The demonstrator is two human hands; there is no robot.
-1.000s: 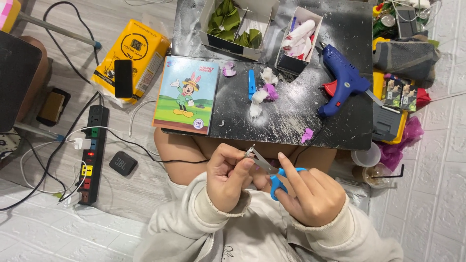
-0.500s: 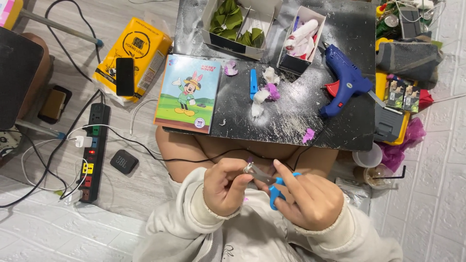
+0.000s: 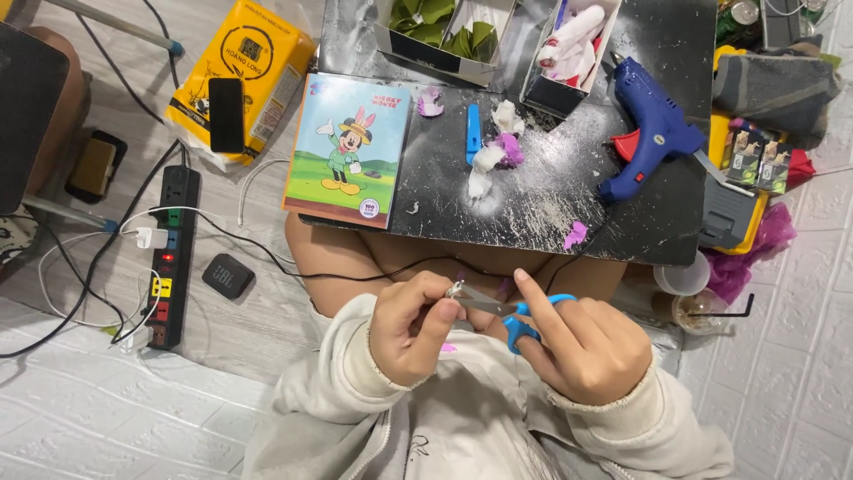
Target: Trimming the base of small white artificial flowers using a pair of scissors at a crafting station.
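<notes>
My right hand (image 3: 586, 347) grips light, stiff blue-handled scissors (image 3: 506, 311) by the loops; my left hand (image 3: 410, 327) pinches something tiny at the blade tips.

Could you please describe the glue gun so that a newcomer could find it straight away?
Start at the black, powder-dusted low table. Near its right edge lies the blue plastic glue gun with a red trigger, beside the open cardboard box of white pieces. It is the only pistol-shaped thing there.

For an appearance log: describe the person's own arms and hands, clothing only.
Both arms wear loose, pale cream sweatshirt sleeves with ribbed cuffs bunched at the wrists. The left hand and right hand are bare: no gloves; rings or a watch are not visible.
</notes>
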